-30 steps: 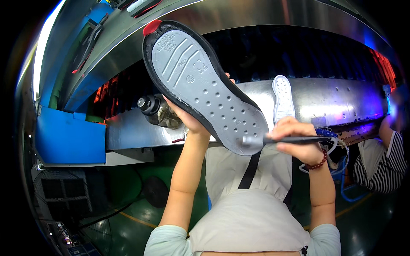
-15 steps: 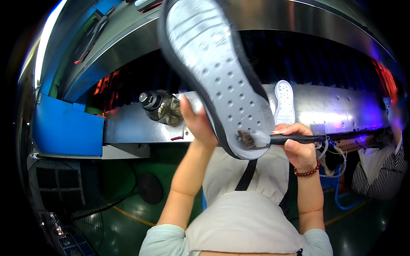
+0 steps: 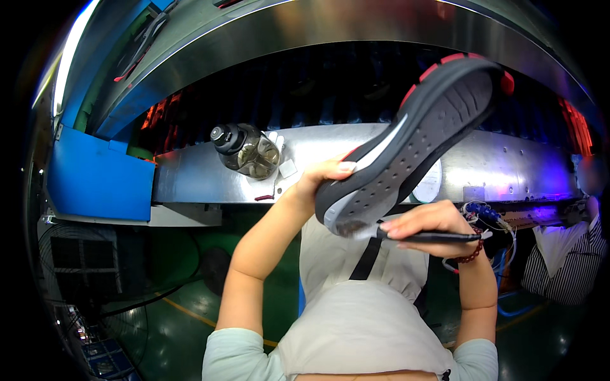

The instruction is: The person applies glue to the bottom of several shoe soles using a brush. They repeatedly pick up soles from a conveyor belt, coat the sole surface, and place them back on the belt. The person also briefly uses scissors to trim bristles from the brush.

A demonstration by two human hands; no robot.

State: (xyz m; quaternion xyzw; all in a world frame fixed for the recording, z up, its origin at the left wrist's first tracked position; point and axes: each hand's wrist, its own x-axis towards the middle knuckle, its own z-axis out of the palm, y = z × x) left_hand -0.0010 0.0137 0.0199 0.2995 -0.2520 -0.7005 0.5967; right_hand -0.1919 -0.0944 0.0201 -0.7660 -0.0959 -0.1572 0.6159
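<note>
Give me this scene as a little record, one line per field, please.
Left hand: gripping a shoe sole near its lower end
Right hand: holding a black-handled brush, its blurred tip at the sole's lower end
Sole: black, red and white edging, grey inside; raised, tilted
Metal bench: clear-bodied bottle at left; pale flat piece, partly hidden behind the sole

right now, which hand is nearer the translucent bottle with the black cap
Left: the left hand, gripping the shoe sole, is just right of the bottle; the right hand, holding the black-handled brush, is farther right.
</note>
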